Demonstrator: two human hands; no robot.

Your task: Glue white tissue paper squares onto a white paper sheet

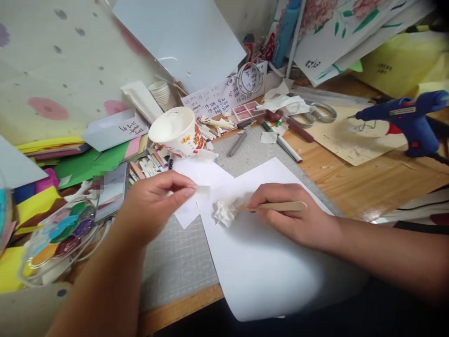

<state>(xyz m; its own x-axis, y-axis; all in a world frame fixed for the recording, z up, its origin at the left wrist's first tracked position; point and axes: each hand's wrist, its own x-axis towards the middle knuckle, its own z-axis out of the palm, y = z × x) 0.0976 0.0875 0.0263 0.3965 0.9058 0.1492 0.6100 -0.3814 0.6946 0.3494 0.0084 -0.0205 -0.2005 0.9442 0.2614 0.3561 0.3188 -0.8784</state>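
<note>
My left hand [157,201] pinches a small piece of white paper [203,189] between thumb and forefinger. In my right hand [284,210] is a flat wooden stick [296,206], held like a pen. At the stick's left end sits a crumpled white paper flower [225,212]; whether it is fixed to the stick cannot be made out. Beneath both lies a large white sheet [270,267], spread over a grey cutting mat [175,267]. A printed paper bowl [178,133] stands just beyond my left hand.
A blue glue gun [410,119] stands at the right near scissors [321,114] and a yellowish sheet [361,140]. Several pens, including a grey marker [239,142], lie behind the mat. At the left are a paint palette [63,234], a phone [114,192] and coloured papers [87,164].
</note>
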